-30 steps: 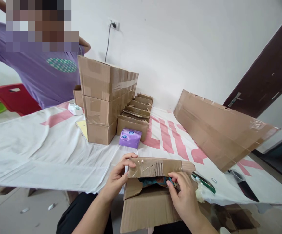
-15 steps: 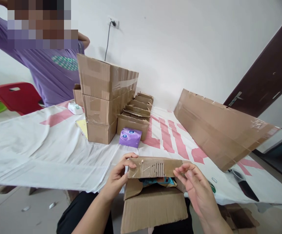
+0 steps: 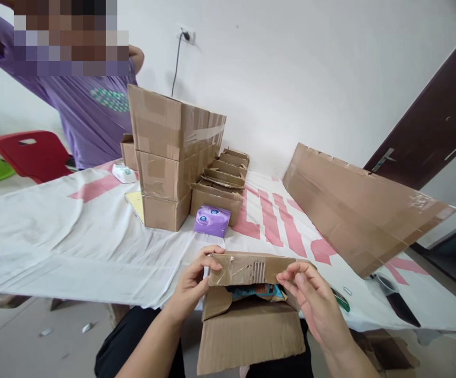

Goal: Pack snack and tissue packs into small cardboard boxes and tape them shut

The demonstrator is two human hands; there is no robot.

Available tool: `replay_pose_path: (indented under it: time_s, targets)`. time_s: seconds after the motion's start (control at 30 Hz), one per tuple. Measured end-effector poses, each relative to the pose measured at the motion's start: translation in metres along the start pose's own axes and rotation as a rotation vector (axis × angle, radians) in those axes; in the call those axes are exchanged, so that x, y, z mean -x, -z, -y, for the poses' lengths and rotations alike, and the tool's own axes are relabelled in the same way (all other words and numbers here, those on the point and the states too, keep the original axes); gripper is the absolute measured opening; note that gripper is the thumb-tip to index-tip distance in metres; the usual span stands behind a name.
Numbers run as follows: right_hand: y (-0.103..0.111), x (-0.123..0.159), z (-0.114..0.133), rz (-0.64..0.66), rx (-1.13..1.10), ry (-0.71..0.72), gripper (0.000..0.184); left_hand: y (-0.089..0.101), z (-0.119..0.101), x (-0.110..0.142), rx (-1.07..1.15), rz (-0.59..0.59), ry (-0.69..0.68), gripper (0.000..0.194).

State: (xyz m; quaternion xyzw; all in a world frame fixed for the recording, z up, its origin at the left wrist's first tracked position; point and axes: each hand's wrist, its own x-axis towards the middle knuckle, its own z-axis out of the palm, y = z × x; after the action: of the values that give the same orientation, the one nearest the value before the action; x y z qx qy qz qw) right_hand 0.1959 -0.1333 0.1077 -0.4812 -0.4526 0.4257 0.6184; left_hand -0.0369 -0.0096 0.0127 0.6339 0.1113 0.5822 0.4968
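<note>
An opened cardboard box (image 3: 251, 338) is at the table's near edge, over my lap. One flap hangs toward me, and the far flap (image 3: 238, 270) shows a strip of tape with torn marks. Inside is a blue packet (image 3: 257, 291) with orange print, partly hidden by the flap. My left hand (image 3: 192, 281) grips the left end of the far flap, thumb below and fingers on top. At its right end, my right hand (image 3: 310, 294) pinches the flap's lower edge with thumb and forefinger; whether loose tape is between them I cannot tell.
Beyond the box lie a purple tissue pack (image 3: 212, 220) and stacked cardboard boxes (image 3: 159, 173), with a row of open boxes (image 3: 228, 168) alongside. A large cardboard sheet (image 3: 354, 205) stands at right. A green-handled tool (image 3: 342, 300) lies near my right hand. A person in purple (image 3: 94, 126) is behind the stack.
My right fingertips have shifted slightly left along the flap's edge. The left hand keeps its grip. The view has moved a little.
</note>
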Motion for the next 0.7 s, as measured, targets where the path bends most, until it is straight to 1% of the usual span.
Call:
replay_pose_path:
  time_s: [0.37, 0.57, 0.7]
  targets:
    - [0.0012, -0.0057, -0.0026, -0.030, -0.046, -0.015, 0.029, -0.0014, -0.0008, -0.0015, -0.019, -0.044, -0.005, 0.011]
    - [0.0000, -0.0077, -0.0034, 0.006, -0.060, 0.020, 0.024, -0.0011, 0.0003, -0.0020, -0.029, -0.042, -0.025, 0.012]
    - [-0.0021, -0.0069, -0.0076, 0.057, -0.066, -0.024, 0.026, -0.0007, 0.0002, -0.0026, -0.031, -0.032, -0.028, 0.012]
